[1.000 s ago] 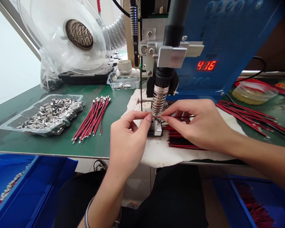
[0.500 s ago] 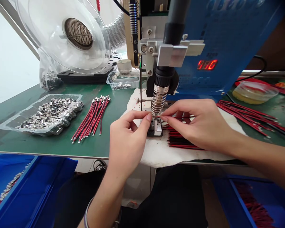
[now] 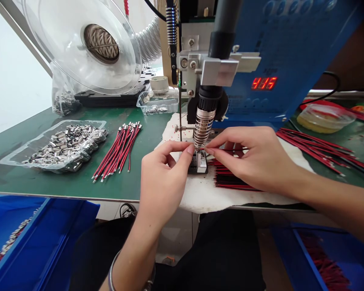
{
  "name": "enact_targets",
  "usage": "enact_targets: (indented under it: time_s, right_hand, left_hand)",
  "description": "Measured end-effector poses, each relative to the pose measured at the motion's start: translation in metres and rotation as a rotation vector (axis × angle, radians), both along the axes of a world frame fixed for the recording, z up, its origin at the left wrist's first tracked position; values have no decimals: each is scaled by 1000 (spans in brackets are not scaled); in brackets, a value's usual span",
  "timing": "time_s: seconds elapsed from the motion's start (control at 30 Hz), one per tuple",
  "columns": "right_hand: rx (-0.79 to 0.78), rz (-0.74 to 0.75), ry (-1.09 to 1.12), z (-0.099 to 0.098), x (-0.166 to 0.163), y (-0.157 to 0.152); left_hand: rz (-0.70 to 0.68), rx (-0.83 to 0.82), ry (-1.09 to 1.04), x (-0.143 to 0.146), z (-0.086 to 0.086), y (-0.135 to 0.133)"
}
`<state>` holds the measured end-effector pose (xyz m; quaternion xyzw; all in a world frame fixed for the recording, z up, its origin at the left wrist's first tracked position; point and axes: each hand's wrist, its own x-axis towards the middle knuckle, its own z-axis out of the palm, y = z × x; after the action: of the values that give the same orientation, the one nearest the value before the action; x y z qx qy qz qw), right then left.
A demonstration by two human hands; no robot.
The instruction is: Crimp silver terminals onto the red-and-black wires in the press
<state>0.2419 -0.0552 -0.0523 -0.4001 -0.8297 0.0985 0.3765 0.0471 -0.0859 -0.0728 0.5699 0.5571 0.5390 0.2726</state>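
My right hand [image 3: 253, 157] is closed in a pinch on a thin red-and-black wire [image 3: 244, 149], its end close under the soldering iron [image 3: 204, 125]. Opposite it, the thumb and forefinger of my left hand [image 3: 164, 182] pinch something at the iron's tip; the fingers hide what it is. Both sets of fingertips are just above a small metal block fixture [image 3: 201, 162]. A stack of red and black wires [image 3: 232, 180] lies beneath my right hand on a white cloth [image 3: 200, 200].
A clear tray [image 3: 12, 161] of small metal parts stands left, beside a bundle of red-black wires with metal ends [image 3: 118, 149]. Behind the iron is a blue machine [image 3: 261, 105] with a red display. More wires [image 3: 315, 149] lie right; blue bins [image 3: 27, 246] sit below the table.
Both hands stay in place at the iron's tip. The red display's last digit has changed from 6 to 5. The view has shifted very slightly.
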Motion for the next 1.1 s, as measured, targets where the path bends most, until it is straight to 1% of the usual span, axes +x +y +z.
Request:
enact_targets:
  time_s: [0.27,0.7,0.9,1.1]
  right_hand:
    - [9,0,-15,2,-1,-1]
    - [70,23,-55,2,1,0]
    - [153,54,-93,1,5,2]
    - [331,121,-110,-2,8,7]
  left_hand:
    - [-19,-12,-10,1,2,0]
    - [-37,-2,-12,-2,1,-2]
    - [-53,-21,-82,-2,-1,0]
    - [-78,-36,-134,-4,-2,1]
